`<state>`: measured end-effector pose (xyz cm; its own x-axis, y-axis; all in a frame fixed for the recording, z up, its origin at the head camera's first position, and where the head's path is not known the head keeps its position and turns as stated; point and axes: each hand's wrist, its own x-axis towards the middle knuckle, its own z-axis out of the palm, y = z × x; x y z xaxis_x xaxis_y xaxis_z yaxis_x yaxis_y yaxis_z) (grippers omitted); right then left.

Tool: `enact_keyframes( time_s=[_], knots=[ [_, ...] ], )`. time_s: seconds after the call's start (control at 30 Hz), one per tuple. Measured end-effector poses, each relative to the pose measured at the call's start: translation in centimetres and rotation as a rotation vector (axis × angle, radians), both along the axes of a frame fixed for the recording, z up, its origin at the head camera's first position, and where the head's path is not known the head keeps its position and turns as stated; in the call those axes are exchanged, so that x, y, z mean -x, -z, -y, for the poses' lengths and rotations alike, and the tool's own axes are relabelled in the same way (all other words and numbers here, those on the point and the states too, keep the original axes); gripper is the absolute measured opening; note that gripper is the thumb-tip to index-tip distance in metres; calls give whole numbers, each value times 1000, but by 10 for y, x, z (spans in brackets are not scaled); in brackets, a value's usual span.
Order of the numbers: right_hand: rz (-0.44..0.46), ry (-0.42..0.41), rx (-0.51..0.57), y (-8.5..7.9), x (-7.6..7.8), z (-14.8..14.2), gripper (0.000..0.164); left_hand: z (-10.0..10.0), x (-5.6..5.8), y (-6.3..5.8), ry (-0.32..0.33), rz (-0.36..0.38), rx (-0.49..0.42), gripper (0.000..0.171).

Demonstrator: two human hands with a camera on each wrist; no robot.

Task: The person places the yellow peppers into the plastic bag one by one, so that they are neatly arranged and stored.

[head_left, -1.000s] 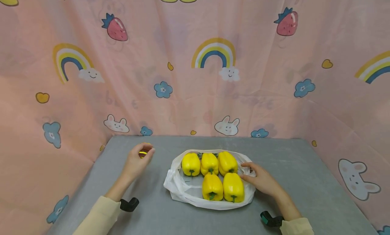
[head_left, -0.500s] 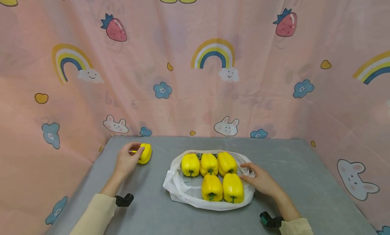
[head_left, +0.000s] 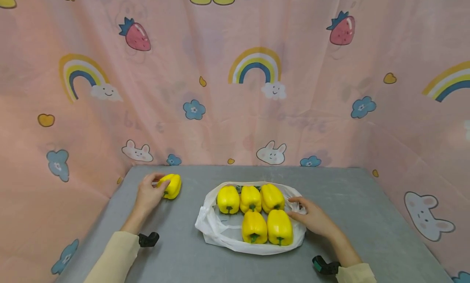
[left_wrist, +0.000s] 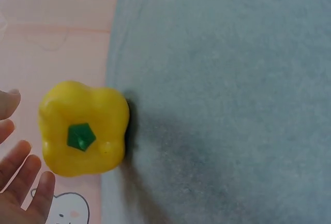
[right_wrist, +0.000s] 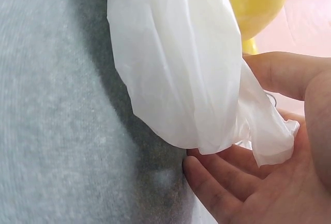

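Note:
In the head view, a yellow bell pepper (head_left: 174, 186) rests on the grey table at the left. My left hand (head_left: 149, 193) is beside it, fingers spread loosely and thumb in front of the pepper. The left wrist view shows the pepper (left_wrist: 103, 105) with its green stem towards the camera and a gap between it and the fingers (left_wrist: 40, 195). My right hand (head_left: 316, 216) holds the right side of a white plastic bag (head_left: 216, 230), thumb (right_wrist: 289, 71) over the rim and other fingers outside. Several yellow bell peppers (head_left: 280, 226) stand inside the opened bag in two rows.
The grey table (head_left: 176, 250) reaches back to a pink printed curtain (head_left: 220, 132), which also hangs along both sides. A black wrist camera (head_left: 148, 239) sits on the left forearm, and another wrist camera (head_left: 325, 266) on the right.
My left hand has carried the pepper left, set it down on the table and loosened its fingers from it. The right hand and the bag have stayed in place.

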<state>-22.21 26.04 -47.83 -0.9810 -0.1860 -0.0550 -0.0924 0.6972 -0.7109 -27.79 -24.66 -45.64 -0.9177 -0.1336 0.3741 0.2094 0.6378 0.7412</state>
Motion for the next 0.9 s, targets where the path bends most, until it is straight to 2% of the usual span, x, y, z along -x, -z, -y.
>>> enact_keyframes(
  time_s=[0.47,0.9],
  knots=[
    [-8,5,6,3,0,0,53,3,4,11,6,104,21,43],
    [-14,-6,9,0,0,1,52,2,2,14,63,208,18,52]
  ],
)
